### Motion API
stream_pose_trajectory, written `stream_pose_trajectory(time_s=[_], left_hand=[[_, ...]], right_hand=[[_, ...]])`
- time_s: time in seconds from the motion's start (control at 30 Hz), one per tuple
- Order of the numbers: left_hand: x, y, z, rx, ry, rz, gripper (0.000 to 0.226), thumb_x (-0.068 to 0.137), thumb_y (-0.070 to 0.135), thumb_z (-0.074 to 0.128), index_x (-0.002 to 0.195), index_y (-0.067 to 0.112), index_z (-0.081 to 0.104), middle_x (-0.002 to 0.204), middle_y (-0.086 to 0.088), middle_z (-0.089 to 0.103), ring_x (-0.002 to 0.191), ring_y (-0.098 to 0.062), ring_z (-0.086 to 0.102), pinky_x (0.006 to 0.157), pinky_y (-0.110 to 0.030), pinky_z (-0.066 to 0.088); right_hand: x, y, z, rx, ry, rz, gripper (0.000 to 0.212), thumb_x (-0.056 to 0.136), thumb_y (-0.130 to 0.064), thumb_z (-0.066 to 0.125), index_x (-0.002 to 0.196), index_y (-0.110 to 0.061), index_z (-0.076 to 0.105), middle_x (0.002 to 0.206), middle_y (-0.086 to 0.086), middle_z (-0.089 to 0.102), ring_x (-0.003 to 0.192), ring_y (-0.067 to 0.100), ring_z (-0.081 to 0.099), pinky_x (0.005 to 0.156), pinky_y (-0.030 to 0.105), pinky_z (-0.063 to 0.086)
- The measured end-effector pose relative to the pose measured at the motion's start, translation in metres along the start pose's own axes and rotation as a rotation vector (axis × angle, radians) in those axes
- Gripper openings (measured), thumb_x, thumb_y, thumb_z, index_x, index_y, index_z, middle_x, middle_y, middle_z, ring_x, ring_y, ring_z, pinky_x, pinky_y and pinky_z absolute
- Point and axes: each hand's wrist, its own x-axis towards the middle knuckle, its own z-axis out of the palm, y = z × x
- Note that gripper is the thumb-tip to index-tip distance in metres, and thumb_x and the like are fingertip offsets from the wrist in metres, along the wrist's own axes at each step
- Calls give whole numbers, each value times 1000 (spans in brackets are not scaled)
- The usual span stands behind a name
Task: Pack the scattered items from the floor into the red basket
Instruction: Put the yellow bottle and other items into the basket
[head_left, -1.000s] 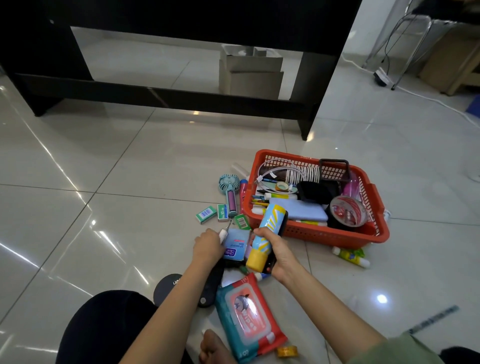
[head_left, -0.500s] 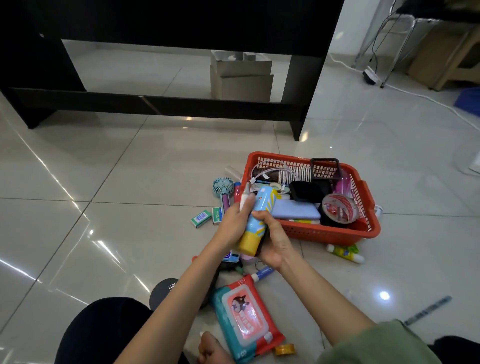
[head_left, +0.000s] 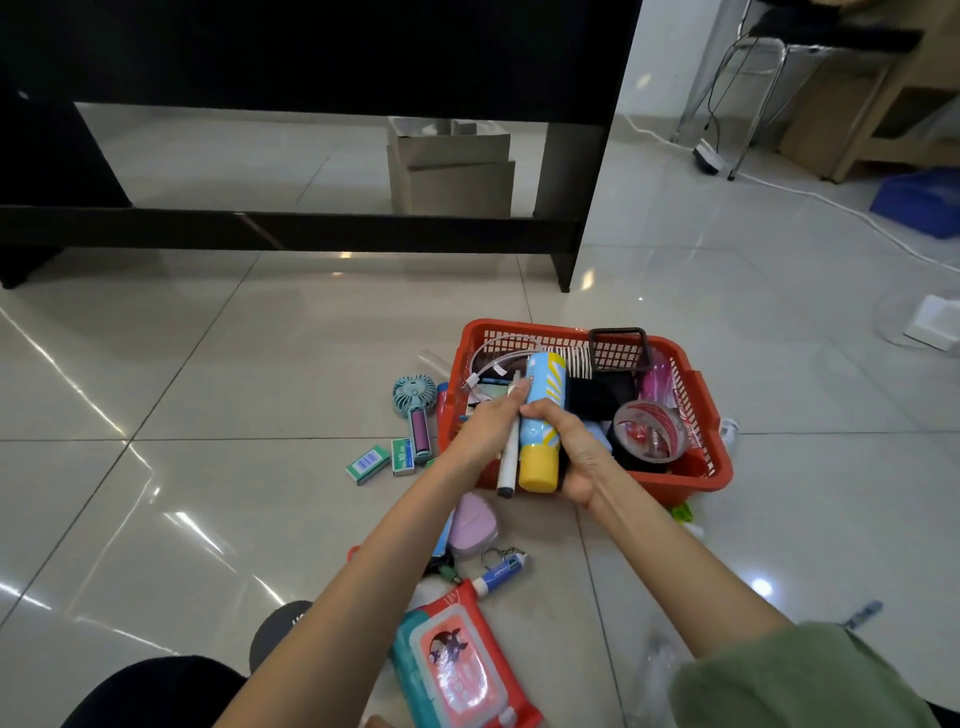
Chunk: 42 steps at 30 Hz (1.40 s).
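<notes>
Bottle (head_left: 540, 415), blue with yellow cap: rigid, smooth, likely light; right hand (head_left: 576, 457) grips mid-body over red basket (head_left: 701, 467); left hand (head_left: 488, 431) clasps white pen (head_left: 508, 467).

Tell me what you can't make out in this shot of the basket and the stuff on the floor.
- Head view: the near wall of the red basket is partly behind both hands and the blue and yellow bottle.
- The wipes pack is cut off by the bottom edge.
- The left hand covers the middle of the white pen.
- Print on the small green boxes is too small to read.
</notes>
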Motion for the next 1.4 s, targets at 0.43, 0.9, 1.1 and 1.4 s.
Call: stream_pose_trajectory(time_s=[0.43,0.9,1.1,1.4], left_hand=[[64,-3,-21,491,310,363,39,98,11,38,136,5,40,122,-21,59,110,-35,55,87,-34,41],[63,-33,-4,1356,116,662,35,86,13,48,118,7,62,136,-25,46,130,-38,39,106,-47,32],[38,-48,-11,868,591,469,25,73,-6,48,98,-7,53,104,-26,54,98,-39,49,86,-45,40],[46,-33,-17,1170,354,123,52,93,37,47,130,1,36,131,-21,50,121,-35,46,97,-39,37]], right_hand=[[62,-36,-29,-663,158,-271,26,73,-5,73,92,-14,57,74,-1,62,62,11,58,53,20,49],[73,-53,-42,-955,180,-462,65,67,-11,79,123,-12,46,107,6,61,95,19,59,76,25,46],[81,-46,-42,-1836,125,-538,85,74,-32,71,143,-22,23,138,9,45,120,31,46,90,41,44],[88,-38,-29,-1962,66,-326,101,86,-52,53,148,-11,-15,158,19,0,144,41,-2,117,49,11]])
